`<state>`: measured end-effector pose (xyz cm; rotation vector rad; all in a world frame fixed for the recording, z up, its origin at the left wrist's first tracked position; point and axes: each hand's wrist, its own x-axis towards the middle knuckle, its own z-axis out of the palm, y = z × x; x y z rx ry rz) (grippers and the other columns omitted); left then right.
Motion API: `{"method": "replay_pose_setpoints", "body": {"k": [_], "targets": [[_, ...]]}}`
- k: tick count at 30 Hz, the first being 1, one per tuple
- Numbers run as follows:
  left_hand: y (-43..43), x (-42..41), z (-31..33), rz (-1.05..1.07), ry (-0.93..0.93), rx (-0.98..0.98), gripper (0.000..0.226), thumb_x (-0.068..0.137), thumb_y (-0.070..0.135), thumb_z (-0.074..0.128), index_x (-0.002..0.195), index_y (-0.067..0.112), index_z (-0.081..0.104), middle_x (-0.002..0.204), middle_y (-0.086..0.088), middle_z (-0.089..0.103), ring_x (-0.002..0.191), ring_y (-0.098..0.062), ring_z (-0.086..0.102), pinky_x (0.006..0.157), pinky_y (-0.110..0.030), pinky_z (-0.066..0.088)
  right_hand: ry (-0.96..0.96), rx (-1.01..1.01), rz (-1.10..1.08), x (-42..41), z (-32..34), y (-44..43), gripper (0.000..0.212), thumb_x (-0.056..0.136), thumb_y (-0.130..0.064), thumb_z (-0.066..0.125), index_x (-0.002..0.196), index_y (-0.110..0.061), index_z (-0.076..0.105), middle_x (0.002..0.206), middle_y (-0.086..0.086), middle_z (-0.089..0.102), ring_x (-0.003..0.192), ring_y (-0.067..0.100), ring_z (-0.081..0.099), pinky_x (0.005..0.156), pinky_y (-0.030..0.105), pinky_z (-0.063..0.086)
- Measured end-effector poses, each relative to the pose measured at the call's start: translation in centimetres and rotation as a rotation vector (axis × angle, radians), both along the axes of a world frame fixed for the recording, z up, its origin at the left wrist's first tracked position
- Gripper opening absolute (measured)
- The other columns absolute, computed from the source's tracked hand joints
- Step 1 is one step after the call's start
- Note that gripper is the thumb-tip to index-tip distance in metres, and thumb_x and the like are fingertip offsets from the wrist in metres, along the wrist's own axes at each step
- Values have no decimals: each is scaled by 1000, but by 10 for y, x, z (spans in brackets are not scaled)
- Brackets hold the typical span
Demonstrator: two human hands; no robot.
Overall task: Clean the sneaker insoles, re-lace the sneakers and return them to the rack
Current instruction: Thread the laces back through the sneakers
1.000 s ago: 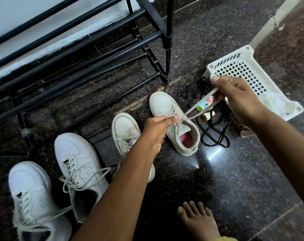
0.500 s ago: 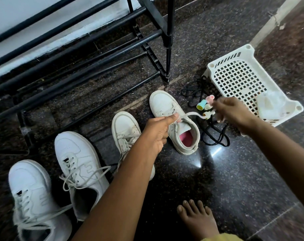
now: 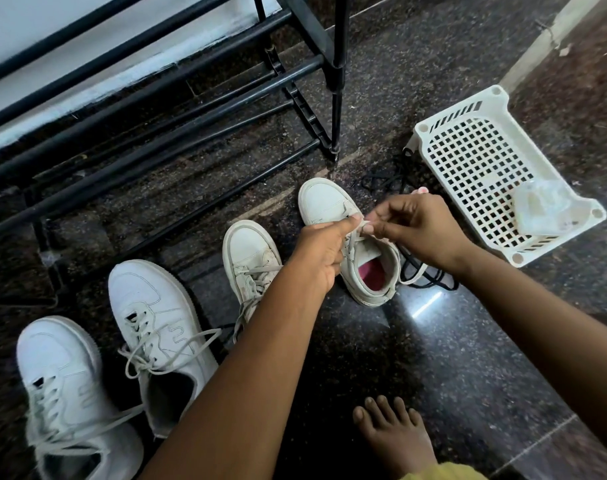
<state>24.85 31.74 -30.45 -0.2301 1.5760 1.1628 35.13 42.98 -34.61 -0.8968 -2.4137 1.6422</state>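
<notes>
Lace point(image 3: 363, 224) pinched from both sides: left hand point(image 3: 324, 252) fingers curled on it, right hand point(image 3: 416, 230) fingertips nipping it alongside, hands nearly touching. Sneaker point(image 3: 326, 202) directly beneath on floor, toe at 11 o'clock, heel at 5; left hand nearer eyelets. Eyelet rows hidden by hands; black cords point(image 3: 433, 282) at 3 o'clock partly covered. Rack point(image 3: 177, 157) at 10 o'clock.

We take this for a home's entry corner: a black shoe rack point(image 3: 340, 64) stands against a white wall point(image 3: 18, 22) on a polished dark stone floor point(image 3: 468, 358). White sneakers point(image 3: 156, 306) lie beside it, and a bare foot point(image 3: 395, 434) rests nearby.
</notes>
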Motion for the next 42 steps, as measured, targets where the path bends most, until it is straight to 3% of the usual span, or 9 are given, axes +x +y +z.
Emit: {"method": "replay_pose_setpoints", "body": {"k": [3,5,7,9,15,23,30,35,42], "targets": [[-1,-4,-5,5,-18,-14,11,90,19,62,96,9,61,31,10,43,19,-1,29,26,-7,21,-28,84,16,0,-2,4,2,84,-11,70,83,-12,71,74,3,69,66,8,61,68,25,52],[-2,-5,-9,20,13,-3,23,89,18,64,106,3,64,64,0,67,30,-10,44,33,-6,36,-45,109,18,0,-2,10,8,86,-10,68,81,-16,68,70,-2,66,58,-2,55,59,13,45],[-8,-6,-15,20,72,-27,35,87,17,67,116,-1,62,102,-11,63,100,-22,54,79,-13,49,-87,137,25,1,-2,15,11,87,-7,65,80,-15,66,65,-9,62,52,-8,51,55,4,37],[-16,-8,-25,-16,172,-64,33,83,18,71,112,2,66,100,-1,65,68,12,41,91,-22,43,-129,190,29,2,-4,21,8,86,-8,66,80,-13,66,60,-14,58,50,-9,50,52,4,35],[-39,-15,-56,-284,586,-207,15,75,33,77,68,23,69,62,8,63,62,-14,56,61,-24,42,-222,264,34,7,-12,36,8,84,-17,71,79,-12,69,72,-8,60,61,2,52,58,15,40],[-51,-20,-57,-630,951,-453,17,84,40,66,75,26,68,65,9,60,57,-10,49,47,-23,27,-325,388,-1,10,-30,44,13,85,-16,69,81,-3,70,75,-2,57,69,14,51,57,19,34],[-52,-10,-66,-926,1202,-552,15,90,36,56,94,30,69,106,7,60,108,-19,46,88,-35,29,-441,511,2,16,-41,35,11,84,-19,66,84,-10,71,93,12,63,77,27,57,65,31,43],[-39,6,-69,-994,1218,-506,33,89,32,55,121,25,56,129,4,50,124,-22,36,106,-44,20,-315,374,150,12,-35,24,35,84,-8,62,119,-12,64,114,7,67,98,20,61,85,29,46],[-26,25,-69,-799,1246,-393,19,93,33,49,109,27,59,108,9,65,113,-18,43,107,-49,18,-209,406,201,7,-38,12,13,86,-6,63,96,-9,71,95,4,68,83,15,59,72,23,38]]}}
